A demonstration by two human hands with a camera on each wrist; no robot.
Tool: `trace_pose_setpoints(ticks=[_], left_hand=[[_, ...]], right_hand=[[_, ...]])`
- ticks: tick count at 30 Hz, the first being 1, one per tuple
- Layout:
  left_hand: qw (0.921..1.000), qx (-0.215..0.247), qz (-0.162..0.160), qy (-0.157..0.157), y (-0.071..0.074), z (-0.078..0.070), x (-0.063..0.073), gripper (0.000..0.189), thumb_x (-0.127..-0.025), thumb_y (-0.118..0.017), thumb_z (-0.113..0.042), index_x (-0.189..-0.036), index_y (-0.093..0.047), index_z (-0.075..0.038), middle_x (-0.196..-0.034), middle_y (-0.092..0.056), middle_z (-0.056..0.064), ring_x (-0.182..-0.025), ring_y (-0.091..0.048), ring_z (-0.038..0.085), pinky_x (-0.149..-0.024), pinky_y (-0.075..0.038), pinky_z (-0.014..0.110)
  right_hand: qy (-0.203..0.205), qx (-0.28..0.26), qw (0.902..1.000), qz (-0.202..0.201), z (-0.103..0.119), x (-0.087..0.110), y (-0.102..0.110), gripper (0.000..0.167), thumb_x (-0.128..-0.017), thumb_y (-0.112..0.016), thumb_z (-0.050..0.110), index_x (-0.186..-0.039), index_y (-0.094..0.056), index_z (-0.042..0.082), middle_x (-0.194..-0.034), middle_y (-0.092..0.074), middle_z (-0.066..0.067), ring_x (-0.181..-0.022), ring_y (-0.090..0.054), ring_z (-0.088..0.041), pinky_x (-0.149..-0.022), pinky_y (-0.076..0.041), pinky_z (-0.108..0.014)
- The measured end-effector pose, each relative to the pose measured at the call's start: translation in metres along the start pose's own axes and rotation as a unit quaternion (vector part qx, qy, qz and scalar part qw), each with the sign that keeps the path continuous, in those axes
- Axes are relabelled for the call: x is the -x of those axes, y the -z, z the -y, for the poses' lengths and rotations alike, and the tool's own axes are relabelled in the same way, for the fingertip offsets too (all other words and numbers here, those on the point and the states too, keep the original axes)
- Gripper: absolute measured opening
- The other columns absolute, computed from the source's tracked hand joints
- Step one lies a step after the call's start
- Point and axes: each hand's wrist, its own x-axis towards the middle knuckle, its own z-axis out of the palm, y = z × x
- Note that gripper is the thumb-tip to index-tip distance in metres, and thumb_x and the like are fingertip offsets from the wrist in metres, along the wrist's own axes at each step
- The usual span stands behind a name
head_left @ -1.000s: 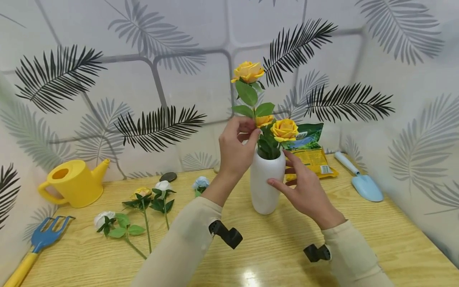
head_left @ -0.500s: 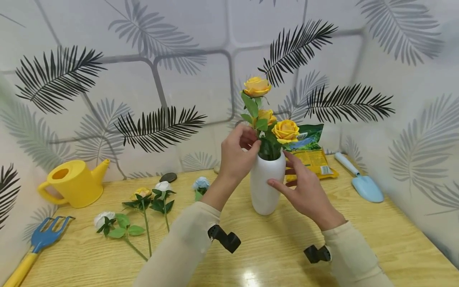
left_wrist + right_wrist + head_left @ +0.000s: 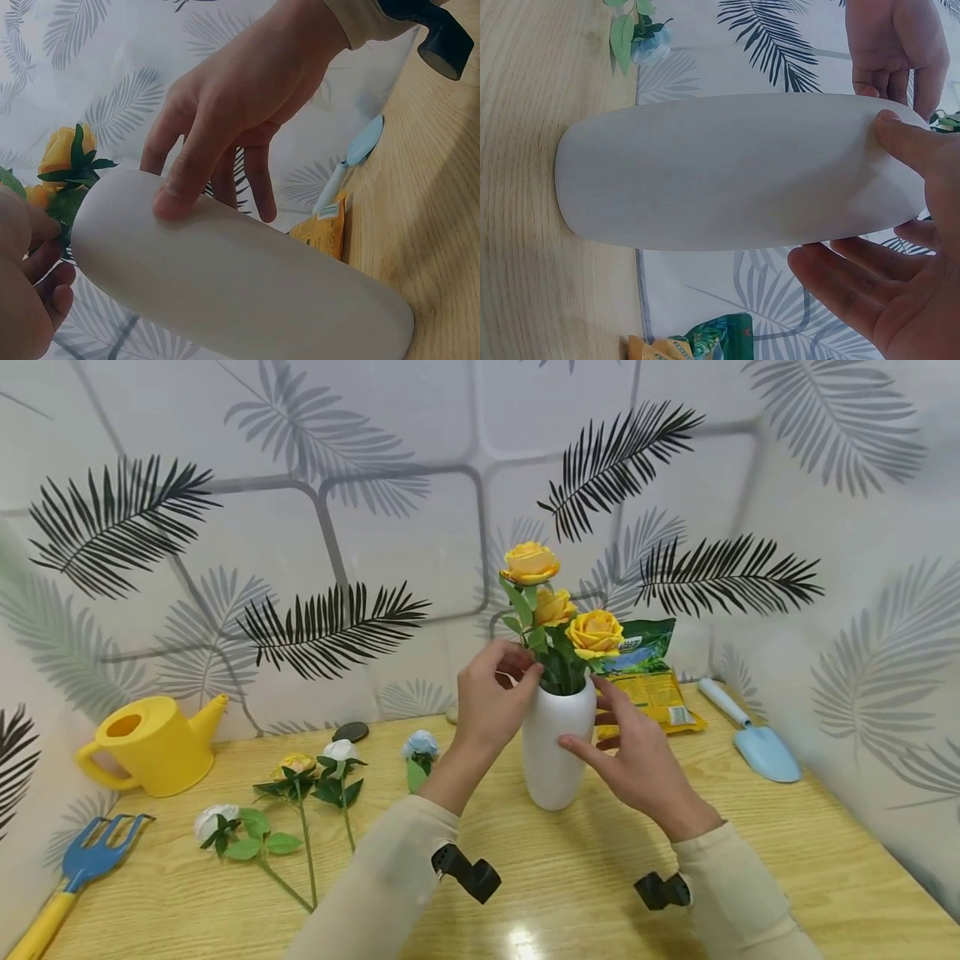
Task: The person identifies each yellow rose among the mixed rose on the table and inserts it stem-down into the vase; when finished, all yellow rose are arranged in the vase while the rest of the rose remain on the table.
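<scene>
A white vase (image 3: 557, 760) stands upright on the wooden table, with several yellow roses in its mouth. My left hand (image 3: 489, 697) is at the left of the rim and pinches the stem of the tallest yellow rose (image 3: 530, 563); the fingertips are partly hidden. Two more yellow roses, one in front (image 3: 595, 633) and one behind (image 3: 553, 607), lean beside it. Around the vase's upper right side my right hand (image 3: 637, 764) holds it, thumb in front. In the right wrist view the thumb and fingers straddle the vase (image 3: 735, 172).
White roses (image 3: 217, 822), a yellow-pink rose (image 3: 295, 763) and a blue flower (image 3: 420, 745) lie left of the vase. Farther left are a yellow watering can (image 3: 161, 752) and a hand fork (image 3: 93, 860). A yellow-green bag (image 3: 652, 693) and blue trowel (image 3: 767, 752) lie right.
The tallest yellow rose has sunk lower into the vase, its head coming down. My left hand has moved down toward the rim with it. The right hand stays on the vase.
</scene>
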Motion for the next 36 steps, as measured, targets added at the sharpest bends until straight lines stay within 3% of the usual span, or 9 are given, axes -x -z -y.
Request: trace_pose_setpoints(ticks=[7, 14, 24, 30, 36], left_hand=[[1.0, -0.004, 0.005, -0.001, 0.006, 0.002, 0.003, 0.008, -0.088, -0.073, -0.004, -0.093, -0.069, 0.0, -0.092, -0.073, 0.015, -0.071, -0.058, 0.021, -0.066, -0.046, 0.02], [0.9991, -0.005, 0.019, 0.037, 0.012, 0.005, 0.008, 0.006, -0.089, -0.073, -0.008, -0.091, -0.07, -0.003, -0.088, -0.069, 0.012, -0.065, -0.045, 0.013, -0.061, -0.037, 0.021], [0.9968, -0.001, 0.038, 0.069, 0.021, 0.011, 0.018, 0.01, -0.091, -0.073, -0.011, -0.097, -0.071, -0.003, -0.092, -0.07, 0.013, -0.071, -0.05, 0.014, -0.066, -0.042, 0.022], [0.9961, -0.007, 0.045, 0.076, 0.04, 0.018, 0.029, 0.011, -0.091, -0.073, -0.01, -0.099, -0.071, -0.002, -0.094, -0.071, 0.013, -0.078, -0.059, 0.018, -0.071, -0.05, 0.021], [0.9924, -0.044, 0.073, 0.088, 0.074, 0.03, 0.043, 0.008, -0.093, -0.071, -0.011, -0.099, -0.071, -0.005, -0.092, -0.069, 0.011, -0.079, -0.06, 0.016, -0.071, -0.05, 0.022]], right_hand=[[-0.004, -0.002, 1.0, 0.004, 0.003, -0.001, 0.0, 0.083, -0.091, -0.075, 0.034, -0.155, -0.031, 0.005, -0.137, -0.059, -0.024, -0.113, -0.067, -0.04, -0.084, -0.061, -0.049], [-0.008, -0.001, 0.9999, 0.009, 0.003, 0.0, -0.002, 0.084, -0.091, -0.074, 0.037, -0.155, -0.031, 0.004, -0.138, -0.058, -0.024, -0.113, -0.067, -0.04, -0.084, -0.06, -0.05], [-0.017, 0.002, 0.9998, 0.015, 0.004, 0.0, -0.004, 0.086, -0.091, -0.074, 0.039, -0.156, -0.029, 0.005, -0.139, -0.058, -0.023, -0.115, -0.066, -0.04, -0.086, -0.06, -0.05], [-0.011, 0.004, 0.9999, 0.008, 0.004, 0.001, -0.003, 0.085, -0.091, -0.074, 0.037, -0.155, -0.03, 0.003, -0.138, -0.058, -0.025, -0.115, -0.066, -0.041, -0.085, -0.06, -0.052], [-0.005, 0.007, 1.0, 0.003, 0.003, -0.001, -0.003, 0.084, -0.091, -0.075, 0.035, -0.154, -0.031, 0.002, -0.137, -0.058, -0.025, -0.113, -0.067, -0.04, -0.083, -0.061, -0.05]])
